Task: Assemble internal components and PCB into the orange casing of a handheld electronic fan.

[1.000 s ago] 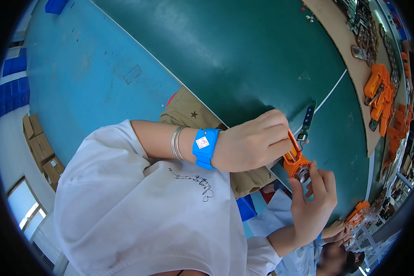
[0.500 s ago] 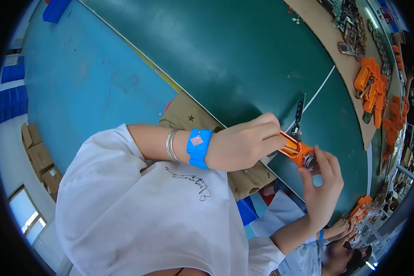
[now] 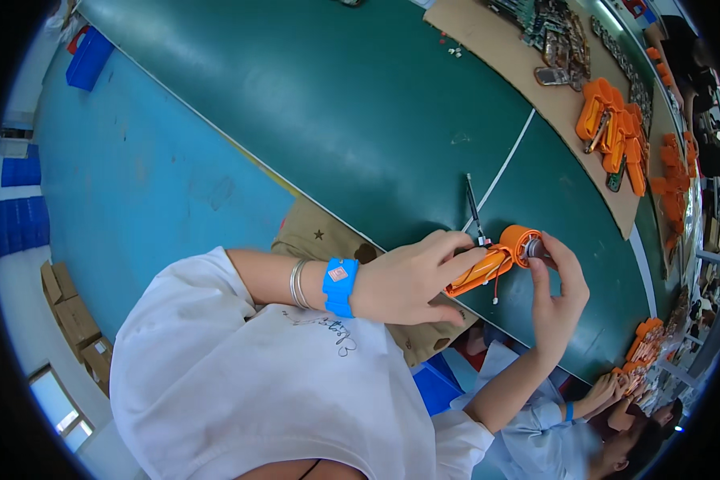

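An orange plastic housing [image 3: 480, 270], with a round ring-shaped end [image 3: 518, 236], is held over the near edge of the green table. My left hand [image 3: 408, 280], wearing a blue wristband, is closed on its long end, fingers over the top. My right hand [image 3: 560, 300] pinches a silver round metal part [image 3: 538, 250] between thumb and fingers at the ring's opening. Thin wires run along the housing, and a small white connector [image 3: 494, 301] dangles from one. Just beyond my left fingers, a slim dark strip [image 3: 474, 204] stands out over the table.
Cardboard [image 3: 508, 76] on the right bears circuit boards [image 3: 564, 48] and more orange housings [image 3: 614, 128]. Small white bits [image 3: 454, 52] lie near its edge. A co-worker [image 3: 552, 436] sits at the lower right, hands at orange parts [image 3: 644, 344]. A blue bin [image 3: 90, 60] stands far left.
The housing has turned: its ring end now faces up and its long end points down-left. A wire with a white connector has come into sight. The whole view has shifted slightly.
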A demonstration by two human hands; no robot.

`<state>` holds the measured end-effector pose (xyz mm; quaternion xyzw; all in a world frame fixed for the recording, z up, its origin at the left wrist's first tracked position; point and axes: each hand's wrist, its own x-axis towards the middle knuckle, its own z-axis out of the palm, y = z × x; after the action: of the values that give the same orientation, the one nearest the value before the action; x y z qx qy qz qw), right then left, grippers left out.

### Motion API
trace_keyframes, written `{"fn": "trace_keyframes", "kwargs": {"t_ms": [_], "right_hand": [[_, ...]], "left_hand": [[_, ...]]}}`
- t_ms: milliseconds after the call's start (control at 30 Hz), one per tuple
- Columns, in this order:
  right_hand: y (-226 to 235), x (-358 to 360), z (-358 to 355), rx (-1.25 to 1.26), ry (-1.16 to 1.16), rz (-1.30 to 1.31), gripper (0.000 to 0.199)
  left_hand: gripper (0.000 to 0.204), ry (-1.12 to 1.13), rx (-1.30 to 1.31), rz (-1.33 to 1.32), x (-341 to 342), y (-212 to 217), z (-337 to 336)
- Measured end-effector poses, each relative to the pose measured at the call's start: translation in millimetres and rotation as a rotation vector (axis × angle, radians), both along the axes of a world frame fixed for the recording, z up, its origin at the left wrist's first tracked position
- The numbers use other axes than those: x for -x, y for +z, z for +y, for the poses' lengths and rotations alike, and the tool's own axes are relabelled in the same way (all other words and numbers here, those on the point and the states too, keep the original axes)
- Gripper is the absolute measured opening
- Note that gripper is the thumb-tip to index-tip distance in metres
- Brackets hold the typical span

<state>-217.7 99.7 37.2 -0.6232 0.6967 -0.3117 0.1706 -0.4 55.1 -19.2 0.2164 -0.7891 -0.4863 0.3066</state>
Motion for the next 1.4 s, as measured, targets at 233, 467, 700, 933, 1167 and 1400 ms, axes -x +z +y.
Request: {"fn": "trace_keyframes", "kwargs": {"t_ms": [233, 467, 700, 933, 1167, 1400], "right_hand": [[-9, -2, -1, 0.102, -0.049, -0.056, 0.023], [-9, -4, -5, 0.075, -0.077, -0.072, 0.024], [-3, -3, -10, 0.057, -0.076, -0.053, 0.023], [5, -9, -23, -0.085, -0.181, -0.095, 0.019], [19, -7, -17, -0.114, -0.228, 0.015, 0.014], [1, -6, -13, 0.059, -0.108, 0.051, 0.015]], "left_hand": [[0.069, -0.003, 0.232, -0.103, 13, -10, 7], [0.069, 0.01, 0.251, -0.077, 11, -11, 5], [0.07, 0.001, 0.283, -0.04, 11, -13, 4], [0.069, 0.015, 0.265, -0.047, 18, -14, 8], [0.068, -0.031, 0.307, -0.002, 27, -10, 7], [0.069, 0.043, 0.32, -0.117, 15, -1, 10]]}}
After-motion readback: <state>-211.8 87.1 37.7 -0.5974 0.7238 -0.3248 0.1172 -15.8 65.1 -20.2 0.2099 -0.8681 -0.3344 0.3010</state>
